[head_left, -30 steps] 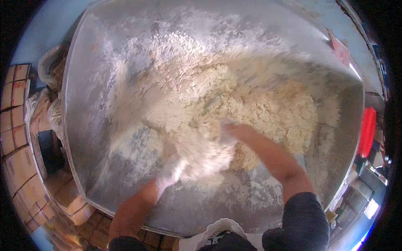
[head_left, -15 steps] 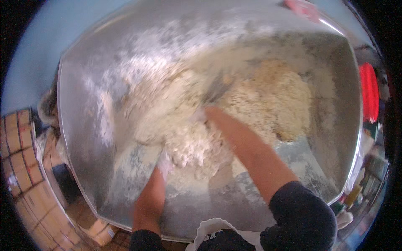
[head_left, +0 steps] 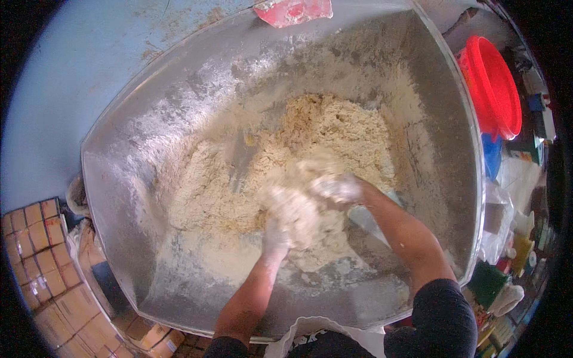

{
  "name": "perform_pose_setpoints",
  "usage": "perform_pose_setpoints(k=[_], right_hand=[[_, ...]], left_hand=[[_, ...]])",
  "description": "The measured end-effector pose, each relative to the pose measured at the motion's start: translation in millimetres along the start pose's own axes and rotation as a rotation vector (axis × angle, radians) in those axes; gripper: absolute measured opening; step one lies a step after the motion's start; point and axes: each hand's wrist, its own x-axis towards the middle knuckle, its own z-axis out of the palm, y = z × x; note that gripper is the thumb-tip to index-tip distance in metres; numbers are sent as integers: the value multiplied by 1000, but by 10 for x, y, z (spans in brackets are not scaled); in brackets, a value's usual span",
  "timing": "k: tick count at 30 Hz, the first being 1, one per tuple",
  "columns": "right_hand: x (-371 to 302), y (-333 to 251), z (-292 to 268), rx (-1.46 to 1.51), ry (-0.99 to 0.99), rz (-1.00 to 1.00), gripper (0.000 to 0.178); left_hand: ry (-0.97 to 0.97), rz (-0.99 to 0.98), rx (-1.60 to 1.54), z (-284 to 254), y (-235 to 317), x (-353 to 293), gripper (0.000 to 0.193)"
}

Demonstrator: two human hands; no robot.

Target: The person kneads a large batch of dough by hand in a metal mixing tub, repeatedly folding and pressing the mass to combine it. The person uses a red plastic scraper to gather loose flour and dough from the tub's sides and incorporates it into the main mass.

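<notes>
Presently: dough (head_left: 274,161), crumbly, spread in trough (head_left: 444,131), partly between my left hand (head_left: 277,237) and right hand (head_left: 342,189); fingers blurred, grip I cannot tell. Handling, I judge: scoop low, press inward evenly.

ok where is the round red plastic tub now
In the head view, the tub is at upper right, just outside the right edge of the large grey metal trough.

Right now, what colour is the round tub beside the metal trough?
The tub is bright red; it shows best in the head view.
</notes>
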Motion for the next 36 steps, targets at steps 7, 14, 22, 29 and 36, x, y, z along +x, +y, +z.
perform_pose_setpoints(k=[7,14,22,29,36], right_hand=[[-1491,-2,449,-835,176,166,40],[-558,-29,-79,-1111,304,285,52],[638,-8,-1319,-712,502,343,71],[-533,454,279,-743,524,200,95],[-1478,-50,1072,-1094,344,397,91]], left_hand=[[-364,234,924,698,-189,-885,24],[-346,305,1311,-39,-1426,210,50],[60,66,1226,-570,75,2515,43],[-159,108,879,33,35,593,42],[-679,200,1246,93,-426,-954,49]])
